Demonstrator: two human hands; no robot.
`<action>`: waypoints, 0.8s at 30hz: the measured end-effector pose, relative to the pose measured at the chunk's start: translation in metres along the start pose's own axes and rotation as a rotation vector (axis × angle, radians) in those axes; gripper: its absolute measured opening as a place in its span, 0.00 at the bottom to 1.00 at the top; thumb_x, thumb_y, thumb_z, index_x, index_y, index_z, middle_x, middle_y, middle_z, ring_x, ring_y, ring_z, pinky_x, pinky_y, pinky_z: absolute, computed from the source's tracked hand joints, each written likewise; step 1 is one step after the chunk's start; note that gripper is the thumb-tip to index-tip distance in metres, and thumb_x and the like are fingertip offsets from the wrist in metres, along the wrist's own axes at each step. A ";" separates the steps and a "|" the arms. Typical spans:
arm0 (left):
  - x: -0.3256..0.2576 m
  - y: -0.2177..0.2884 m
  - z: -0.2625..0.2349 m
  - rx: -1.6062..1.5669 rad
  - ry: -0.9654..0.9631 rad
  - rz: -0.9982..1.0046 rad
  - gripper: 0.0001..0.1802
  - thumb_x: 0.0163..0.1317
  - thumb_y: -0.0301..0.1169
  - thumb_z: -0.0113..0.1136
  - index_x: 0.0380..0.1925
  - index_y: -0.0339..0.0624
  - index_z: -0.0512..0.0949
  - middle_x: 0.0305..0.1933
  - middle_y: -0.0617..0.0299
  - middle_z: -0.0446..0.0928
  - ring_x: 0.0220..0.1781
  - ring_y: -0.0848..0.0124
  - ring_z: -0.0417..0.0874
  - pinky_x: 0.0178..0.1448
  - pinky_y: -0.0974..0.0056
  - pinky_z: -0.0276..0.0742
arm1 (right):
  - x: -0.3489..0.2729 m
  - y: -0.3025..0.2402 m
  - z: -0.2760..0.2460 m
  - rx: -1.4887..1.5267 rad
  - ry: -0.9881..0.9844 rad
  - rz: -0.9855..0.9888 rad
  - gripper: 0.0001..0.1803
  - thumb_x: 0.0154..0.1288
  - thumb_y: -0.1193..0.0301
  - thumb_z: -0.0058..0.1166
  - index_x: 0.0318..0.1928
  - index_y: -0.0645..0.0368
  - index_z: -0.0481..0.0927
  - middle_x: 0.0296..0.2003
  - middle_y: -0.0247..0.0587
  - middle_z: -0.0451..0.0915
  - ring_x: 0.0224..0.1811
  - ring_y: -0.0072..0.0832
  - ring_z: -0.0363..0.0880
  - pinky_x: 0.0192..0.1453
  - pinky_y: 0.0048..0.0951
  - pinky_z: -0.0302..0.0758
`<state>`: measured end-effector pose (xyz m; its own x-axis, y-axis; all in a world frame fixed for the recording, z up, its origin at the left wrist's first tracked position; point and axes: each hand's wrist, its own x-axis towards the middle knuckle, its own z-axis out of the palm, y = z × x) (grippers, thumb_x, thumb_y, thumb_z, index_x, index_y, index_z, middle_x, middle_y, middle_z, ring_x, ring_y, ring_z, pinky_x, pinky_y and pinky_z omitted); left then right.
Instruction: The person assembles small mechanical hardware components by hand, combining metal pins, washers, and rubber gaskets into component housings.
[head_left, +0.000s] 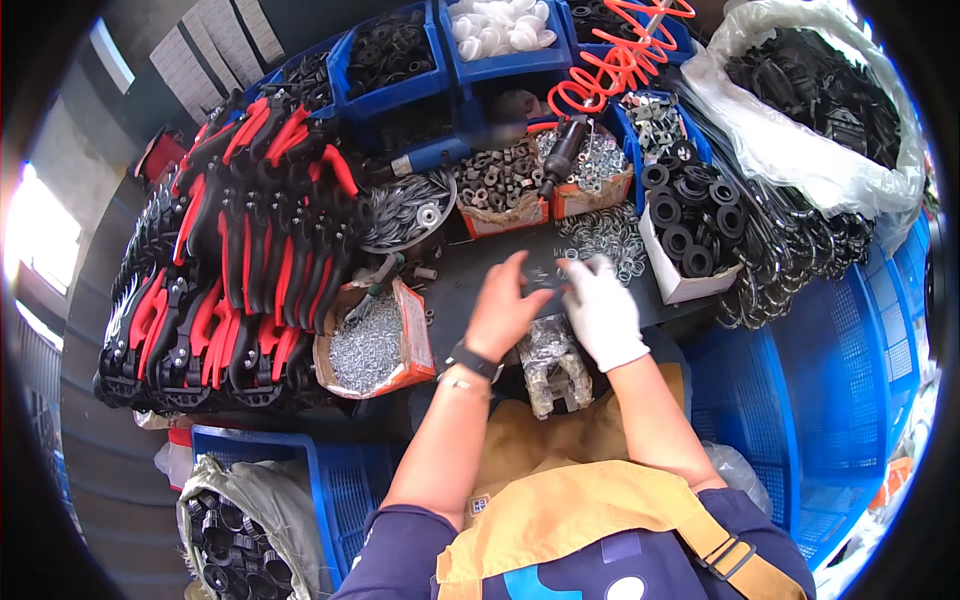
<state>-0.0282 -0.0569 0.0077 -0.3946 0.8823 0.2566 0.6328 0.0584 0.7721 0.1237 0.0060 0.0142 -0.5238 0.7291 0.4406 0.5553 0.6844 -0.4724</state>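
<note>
Over the dark bench, my bare left hand [504, 308] is held with thumb and forefinger apart in a curve. I see nothing between them. My right hand [606, 315] wears a white glove with some fingertips bare, and its thumb and forefinger also look apart. In the gap between the hands lie a few small metal pieces [540, 275], too small to name. Just below the hands stands a worn metal fixture [551, 365] with a forked front. Beyond the right hand is a loose pile of shiny rings [603, 240].
Left are stacked black-and-red handles [255, 250] and a box of small metal parts [370, 342]. Nut boxes [503, 180], a dark power driver [563, 157] and a red coiled hose [610, 65] are behind. A white box of black rings [692, 225] and blue crates [820, 370] stand right.
</note>
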 end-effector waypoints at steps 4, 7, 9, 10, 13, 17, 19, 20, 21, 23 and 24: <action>0.030 -0.007 0.029 0.161 -0.047 -0.044 0.34 0.50 0.26 0.61 0.60 0.30 0.67 0.49 0.40 0.72 0.55 0.45 0.74 0.59 0.54 0.73 | -0.014 0.030 -0.019 -0.065 -0.111 -0.021 0.11 0.62 0.65 0.55 0.44 0.50 0.79 0.39 0.43 0.77 0.36 0.44 0.81 0.41 0.41 0.78; 0.052 -0.006 0.042 0.160 -0.165 -0.052 0.33 0.48 0.24 0.58 0.58 0.29 0.68 0.52 0.36 0.71 0.57 0.41 0.73 0.64 0.53 0.70 | -0.023 0.037 -0.024 -0.172 -0.224 0.008 0.12 0.62 0.63 0.56 0.45 0.51 0.79 0.39 0.43 0.77 0.37 0.43 0.81 0.40 0.41 0.79; 0.060 0.005 0.065 0.126 -0.238 -0.045 0.28 0.50 0.25 0.58 0.54 0.27 0.70 0.54 0.30 0.69 0.57 0.38 0.72 0.64 0.52 0.70 | -0.021 0.040 -0.021 -0.229 -0.078 0.064 0.13 0.62 0.63 0.55 0.45 0.52 0.78 0.41 0.44 0.77 0.38 0.43 0.82 0.39 0.41 0.80; 0.061 0.014 0.074 0.144 -0.238 -0.065 0.27 0.50 0.26 0.59 0.53 0.27 0.70 0.53 0.29 0.69 0.57 0.38 0.72 0.64 0.52 0.70 | -0.017 0.041 -0.026 -0.255 -0.089 0.131 0.13 0.62 0.64 0.55 0.46 0.54 0.78 0.42 0.45 0.77 0.38 0.43 0.82 0.38 0.42 0.80; 0.059 0.030 0.081 0.184 -0.235 -0.094 0.29 0.50 0.27 0.61 0.54 0.29 0.67 0.55 0.29 0.69 0.57 0.38 0.72 0.64 0.50 0.70 | -0.014 0.064 -0.030 -0.079 -0.040 0.148 0.11 0.62 0.64 0.56 0.43 0.53 0.79 0.42 0.43 0.77 0.39 0.43 0.81 0.41 0.41 0.79; 0.055 0.012 0.046 0.047 -0.156 -0.116 0.36 0.55 0.31 0.62 0.63 0.35 0.59 0.52 0.39 0.73 0.52 0.49 0.78 0.57 0.55 0.75 | -0.016 0.064 -0.032 -0.020 -0.093 0.122 0.10 0.61 0.65 0.56 0.41 0.54 0.79 0.39 0.43 0.78 0.40 0.42 0.80 0.42 0.41 0.77; 0.049 0.030 0.026 -0.442 -0.227 -0.338 0.33 0.65 0.41 0.59 0.64 0.40 0.59 0.48 0.50 0.73 0.43 0.63 0.78 0.45 0.62 0.76 | -0.018 0.065 -0.031 0.074 0.000 0.126 0.09 0.61 0.67 0.56 0.40 0.55 0.79 0.37 0.43 0.79 0.40 0.42 0.80 0.42 0.41 0.77; 0.044 0.037 0.019 -0.846 -0.260 -0.448 0.33 0.67 0.49 0.54 0.64 0.43 0.59 0.45 0.54 0.72 0.39 0.67 0.76 0.41 0.65 0.74 | -0.020 0.065 -0.032 0.083 0.071 0.108 0.09 0.60 0.68 0.56 0.40 0.56 0.79 0.37 0.44 0.79 0.40 0.42 0.80 0.43 0.40 0.77; 0.037 0.038 0.008 -1.251 -0.267 -0.542 0.34 0.68 0.56 0.50 0.65 0.46 0.59 0.42 0.57 0.72 0.35 0.71 0.73 0.36 0.68 0.72 | -0.017 0.055 -0.038 0.161 0.044 0.143 0.10 0.60 0.69 0.56 0.41 0.57 0.79 0.37 0.45 0.79 0.40 0.43 0.80 0.43 0.40 0.76; 0.026 0.031 0.000 -1.454 -0.354 -0.519 0.38 0.67 0.63 0.42 0.66 0.48 0.58 0.45 0.56 0.71 0.38 0.69 0.74 0.40 0.68 0.73 | -0.012 0.030 -0.045 0.514 0.009 0.097 0.12 0.60 0.70 0.56 0.44 0.58 0.79 0.34 0.46 0.78 0.40 0.44 0.79 0.44 0.41 0.76; 0.019 0.035 0.000 -1.470 -0.318 -0.481 0.39 0.67 0.65 0.40 0.66 0.49 0.58 0.46 0.56 0.70 0.40 0.69 0.74 0.42 0.67 0.73 | -0.006 0.014 -0.052 0.506 -0.052 0.014 0.13 0.59 0.70 0.57 0.45 0.58 0.78 0.35 0.46 0.78 0.39 0.44 0.78 0.44 0.41 0.75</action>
<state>-0.0137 -0.0377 0.0395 -0.0902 0.9845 -0.1504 -0.7528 0.0315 0.6575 0.1683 0.0110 0.0443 -0.5573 0.7282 0.3991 0.1869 0.5783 -0.7942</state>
